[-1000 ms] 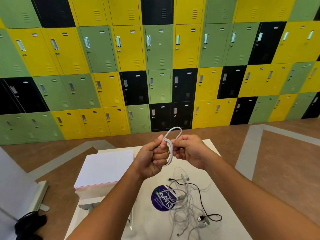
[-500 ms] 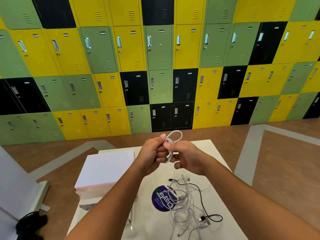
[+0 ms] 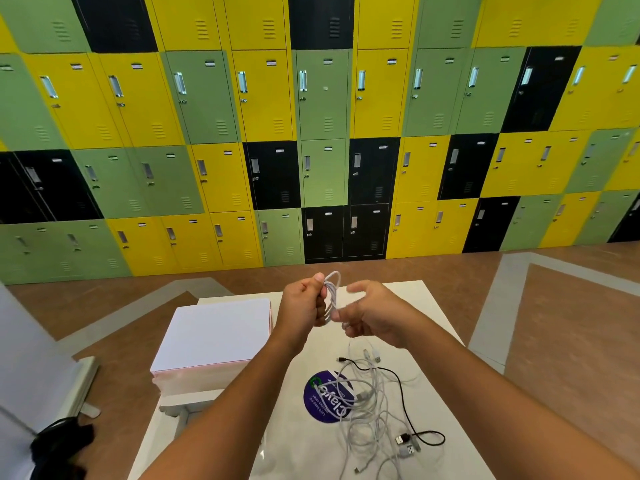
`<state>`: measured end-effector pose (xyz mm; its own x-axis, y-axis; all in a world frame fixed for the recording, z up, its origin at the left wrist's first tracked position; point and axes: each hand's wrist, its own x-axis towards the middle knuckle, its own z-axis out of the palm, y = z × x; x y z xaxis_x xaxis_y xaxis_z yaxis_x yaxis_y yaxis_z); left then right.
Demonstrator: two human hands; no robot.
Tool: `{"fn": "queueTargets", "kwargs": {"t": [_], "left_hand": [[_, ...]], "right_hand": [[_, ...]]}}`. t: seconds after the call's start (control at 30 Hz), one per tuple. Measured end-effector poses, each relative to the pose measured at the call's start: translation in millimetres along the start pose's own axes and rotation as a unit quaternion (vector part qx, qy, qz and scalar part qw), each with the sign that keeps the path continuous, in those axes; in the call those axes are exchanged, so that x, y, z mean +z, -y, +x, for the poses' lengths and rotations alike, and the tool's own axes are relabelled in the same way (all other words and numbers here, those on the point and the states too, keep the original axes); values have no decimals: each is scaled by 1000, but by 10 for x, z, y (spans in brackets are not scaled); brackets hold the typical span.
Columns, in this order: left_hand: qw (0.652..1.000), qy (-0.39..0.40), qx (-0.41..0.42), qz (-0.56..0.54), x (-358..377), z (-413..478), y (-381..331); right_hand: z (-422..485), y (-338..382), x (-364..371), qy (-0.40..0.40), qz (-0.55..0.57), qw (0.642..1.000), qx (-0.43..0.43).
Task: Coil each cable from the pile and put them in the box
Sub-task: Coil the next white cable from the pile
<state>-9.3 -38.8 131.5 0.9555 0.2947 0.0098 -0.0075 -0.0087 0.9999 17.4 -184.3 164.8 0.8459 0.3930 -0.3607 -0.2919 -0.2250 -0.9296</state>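
Cable (image 3: 332, 292): thin white, narrow loops, held w/ left hand (image 3: 304, 303).

- The sticker (image 3: 320, 398) lies on the desk (image 3: 429, 327).
- The cable pile (image 3: 372, 407) overlaps the sticker's right edge and spreads to its right.
- The box (image 3: 214, 334) sits left of and behind the sticker.
- The coiled cable (image 3: 331, 292) is above the desk, behind the sticker.
- The lockers (image 3: 322, 133) stand far behind the sticker.
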Motion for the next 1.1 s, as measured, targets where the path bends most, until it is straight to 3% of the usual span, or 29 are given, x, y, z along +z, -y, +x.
{"fn": "queueTargets", "kwargs": {"t": [0.1,0.2,0.3,0.47,0.67,0.8,0.9,1.1], "left_hand": [[994,-61,-49,-79,-124,97,48],[979,-55,-75,-179,-235,177,22],[978,-27,-64,-195,-205,150,-28],[991,9,-26,-129,-104,109,-76],[997,29,18,-63,-10,34,-111],[987,55,-10,-153,-46,44,-111],[973,64,-33,-218,-83,60,-92],[969,41,-34,-241,-46,67,-23]], "right_hand": [[-79,-21,-29,70,-46,996,34],[-124,-85,-60,151,-102,983,7],[-93,-85,-107,149,-182,972,-11],[-48,-55,-78,136,-341,930,-22],[-29,19,43,79,-139,985,-60],[-34,-31,6,78,-67,990,-101],[-43,-32,-47,70,-84,986,-123],[12,-34,-19,-44,-202,961,-183]]}}
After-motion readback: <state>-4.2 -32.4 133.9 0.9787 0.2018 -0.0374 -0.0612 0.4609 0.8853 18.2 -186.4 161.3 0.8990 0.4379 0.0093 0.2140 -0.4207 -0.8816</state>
